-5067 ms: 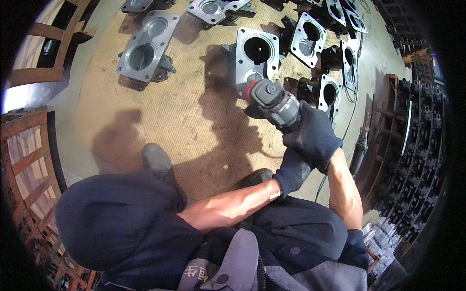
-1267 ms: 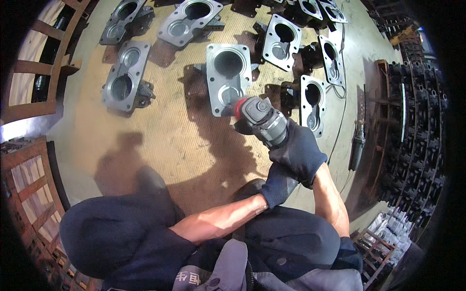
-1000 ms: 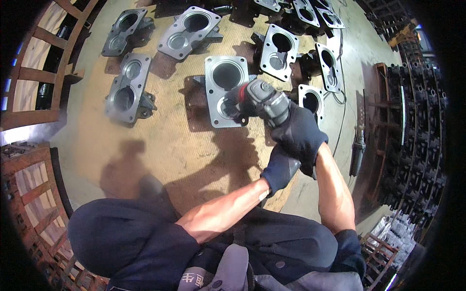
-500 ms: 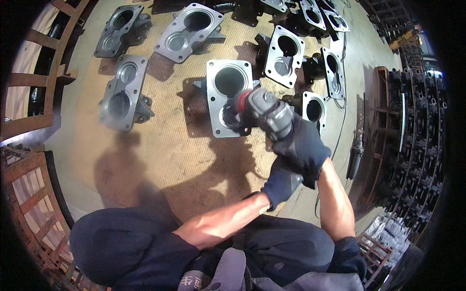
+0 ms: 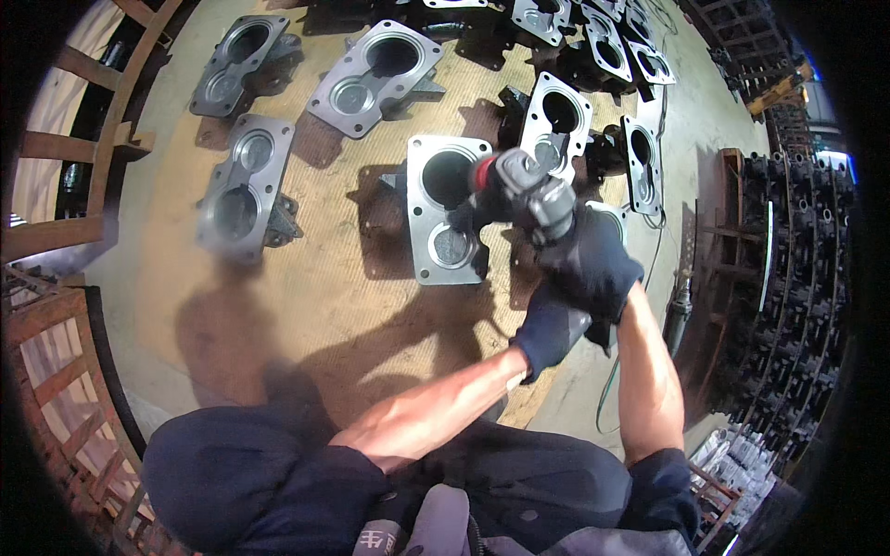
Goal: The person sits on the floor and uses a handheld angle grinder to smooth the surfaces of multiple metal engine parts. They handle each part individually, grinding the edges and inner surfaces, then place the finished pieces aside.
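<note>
Gloved in dark cloth, my right hand (image 5: pixel 598 264) is closed around the body of a grey power grinder (image 5: pixel 538 199) with a red ring near its head. Below it my left hand (image 5: pixel 554 329), also gloved, is wrapped round the rear of the same tool, its fingers partly hidden. The grinder's head is over the right edge of a metal casting (image 5: pixel 440 252), beside its larger bore. This casting has a bright flat face with two round openings and bolt holes. Whether the tool touches the metal I cannot tell.
Similar castings stand around: one at left (image 5: pixel 258 185), one farther back (image 5: pixel 371 79), others at right (image 5: pixel 561 111). They rest on a tan ribbed sheet (image 5: pixel 343 306). A cable (image 5: pixel 607 398) runs on the floor near another long tool (image 5: pixel 683 301). Racks (image 5: pixel 779 278) of dark parts line the right.
The grinder's head has moved away from me along the casting's right edge, from between the two openings to beside the larger one. The whole view has shifted slightly.
</note>
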The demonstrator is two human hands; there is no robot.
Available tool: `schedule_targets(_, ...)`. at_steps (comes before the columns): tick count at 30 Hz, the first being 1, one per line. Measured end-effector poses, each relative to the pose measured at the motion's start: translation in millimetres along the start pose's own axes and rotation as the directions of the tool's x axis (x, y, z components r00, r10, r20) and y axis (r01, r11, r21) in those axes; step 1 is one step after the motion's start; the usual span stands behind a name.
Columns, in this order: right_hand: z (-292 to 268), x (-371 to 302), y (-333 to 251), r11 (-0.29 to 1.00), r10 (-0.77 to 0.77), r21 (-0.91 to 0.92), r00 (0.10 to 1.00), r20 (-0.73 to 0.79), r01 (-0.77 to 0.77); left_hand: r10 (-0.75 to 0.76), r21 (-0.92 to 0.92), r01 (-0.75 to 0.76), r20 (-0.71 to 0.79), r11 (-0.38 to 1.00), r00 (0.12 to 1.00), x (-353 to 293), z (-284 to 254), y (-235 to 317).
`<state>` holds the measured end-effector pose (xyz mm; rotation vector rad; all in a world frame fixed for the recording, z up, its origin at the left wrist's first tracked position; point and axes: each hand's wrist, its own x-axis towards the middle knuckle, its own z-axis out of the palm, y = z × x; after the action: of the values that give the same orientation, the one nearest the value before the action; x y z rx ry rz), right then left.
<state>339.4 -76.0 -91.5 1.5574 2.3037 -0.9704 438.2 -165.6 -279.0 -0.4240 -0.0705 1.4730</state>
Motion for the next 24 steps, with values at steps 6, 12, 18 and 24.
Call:
schedule_targets(6,-26,42,-12,0.992,-0.097,0.083,0.995,0.025,0.095,0.156,0.977,-0.051,0.019,0.206,0.988,18,65,64)
schedule_targets(12,-16,49,6,0.996,-0.078,-0.049,0.997,0.028,0.080,0.166,0.998,-0.055,0.051,0.022,0.985,-2,97,68)
schedule_targets(18,-21,30,14,0.993,-0.110,0.024,0.992,-0.063,0.112,0.154,0.998,0.002,-0.011,0.061,0.988,-12,123,63)
schedule_targets(24,-18,49,-42,0.997,-0.081,0.021,0.995,0.058,0.080,0.311,0.766,-0.188,-0.016,0.615,0.950,16,60,76)
